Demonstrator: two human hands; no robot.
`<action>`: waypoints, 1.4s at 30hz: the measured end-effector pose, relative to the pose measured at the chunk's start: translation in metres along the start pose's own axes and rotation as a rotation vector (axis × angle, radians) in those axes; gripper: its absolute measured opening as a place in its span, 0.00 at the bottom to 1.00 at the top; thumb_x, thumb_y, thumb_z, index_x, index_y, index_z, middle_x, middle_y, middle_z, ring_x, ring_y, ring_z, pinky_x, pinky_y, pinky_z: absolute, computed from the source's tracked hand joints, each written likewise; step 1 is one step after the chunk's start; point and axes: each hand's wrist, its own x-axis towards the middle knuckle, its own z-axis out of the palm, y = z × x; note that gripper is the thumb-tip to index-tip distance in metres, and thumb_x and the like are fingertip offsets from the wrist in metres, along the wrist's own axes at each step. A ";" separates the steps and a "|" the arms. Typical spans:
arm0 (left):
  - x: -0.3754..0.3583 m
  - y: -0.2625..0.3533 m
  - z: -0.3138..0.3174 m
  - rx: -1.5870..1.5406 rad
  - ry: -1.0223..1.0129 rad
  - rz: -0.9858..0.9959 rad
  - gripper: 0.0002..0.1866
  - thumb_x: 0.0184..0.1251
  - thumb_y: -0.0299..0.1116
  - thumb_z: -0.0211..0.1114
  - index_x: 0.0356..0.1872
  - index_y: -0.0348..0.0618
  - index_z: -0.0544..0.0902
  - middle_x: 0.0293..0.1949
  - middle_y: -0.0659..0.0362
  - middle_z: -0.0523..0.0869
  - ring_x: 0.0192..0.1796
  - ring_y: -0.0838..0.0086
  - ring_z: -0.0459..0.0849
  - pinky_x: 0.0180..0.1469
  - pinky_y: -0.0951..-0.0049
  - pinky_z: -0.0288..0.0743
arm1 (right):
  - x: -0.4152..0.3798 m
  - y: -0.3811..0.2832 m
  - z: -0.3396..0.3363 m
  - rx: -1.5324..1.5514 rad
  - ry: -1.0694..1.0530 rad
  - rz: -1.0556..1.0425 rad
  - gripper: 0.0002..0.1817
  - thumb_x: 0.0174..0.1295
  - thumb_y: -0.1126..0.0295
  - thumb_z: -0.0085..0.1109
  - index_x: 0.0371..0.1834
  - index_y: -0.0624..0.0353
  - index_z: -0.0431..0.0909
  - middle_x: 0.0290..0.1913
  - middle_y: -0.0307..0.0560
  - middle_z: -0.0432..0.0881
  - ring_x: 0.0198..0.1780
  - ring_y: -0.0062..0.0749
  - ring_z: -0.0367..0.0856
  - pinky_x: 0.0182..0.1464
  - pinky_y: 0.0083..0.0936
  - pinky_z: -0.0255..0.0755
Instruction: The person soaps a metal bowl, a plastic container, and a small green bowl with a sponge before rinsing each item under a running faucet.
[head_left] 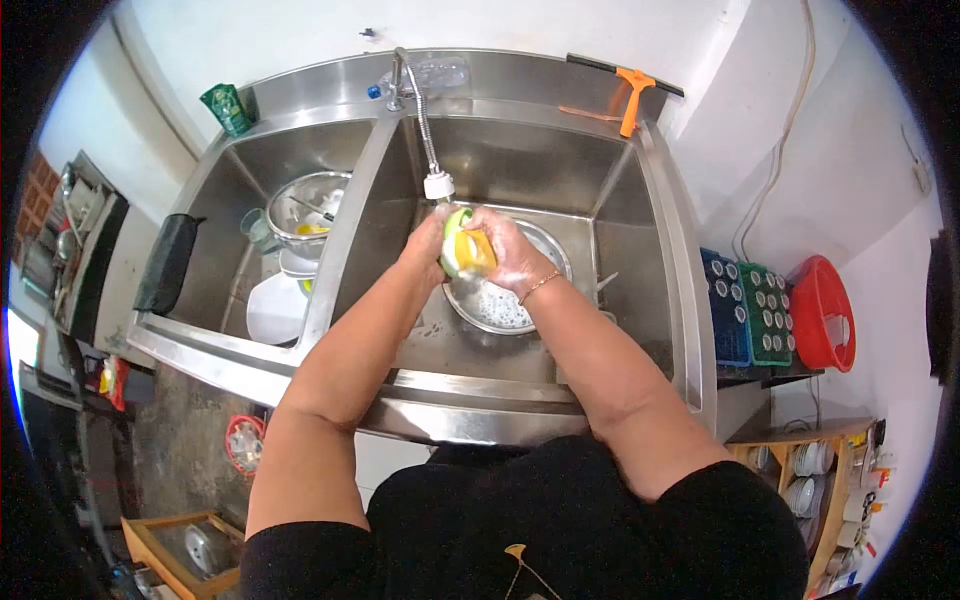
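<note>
Above the right basin (620, 310) of a steel sink, my left hand (427, 245) is closed on a small green dish, perhaps a bowl or cup (457, 222). My right hand (510, 252) grips a yellow sponge (474, 251) and presses it against the green dish. White suds show around the fingers. Directly below stands a round metal bowl (500, 308) with foamy water in it. The white spray head of the faucet (438, 186) hangs just above my hands, at the end of a flexible metal hose.
In the left basin (345, 140) are a metal bowl (283, 200), a clear glass (258, 232) and white dishes (275, 312). A black cloth (170, 262) drapes over its edge. Behind lie a plastic bottle (435, 73) and an orange squeegee (633, 95). Crates (765, 312) and a red basin (822, 312) stand right.
</note>
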 end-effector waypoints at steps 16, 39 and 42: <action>0.000 0.008 -0.004 0.007 -0.249 0.161 0.22 0.55 0.43 0.65 0.45 0.39 0.76 0.42 0.54 0.81 0.42 0.69 0.81 0.46 0.69 0.75 | -0.001 -0.024 -0.027 -0.275 0.360 -0.301 0.16 0.49 0.67 0.63 0.38 0.66 0.76 0.36 0.49 0.80 0.35 0.33 0.81 0.38 0.26 0.74; -0.008 -0.007 0.002 0.484 -0.279 0.412 0.14 0.58 0.29 0.59 0.45 0.39 0.75 0.43 0.59 0.79 0.43 0.77 0.77 0.43 0.76 0.71 | 0.022 -0.006 -0.014 -1.631 0.737 -0.753 0.12 0.53 0.61 0.56 0.30 0.58 0.79 0.29 0.49 0.80 0.33 0.42 0.79 0.37 0.33 0.72; -0.022 -0.009 0.018 0.603 -0.291 0.408 0.13 0.57 0.28 0.60 0.45 0.39 0.75 0.40 0.61 0.79 0.40 0.78 0.76 0.44 0.77 0.70 | 0.020 -0.027 -0.072 -1.224 0.448 -0.583 0.14 0.57 0.57 0.51 0.34 0.56 0.78 0.31 0.47 0.80 0.33 0.37 0.79 0.36 0.34 0.72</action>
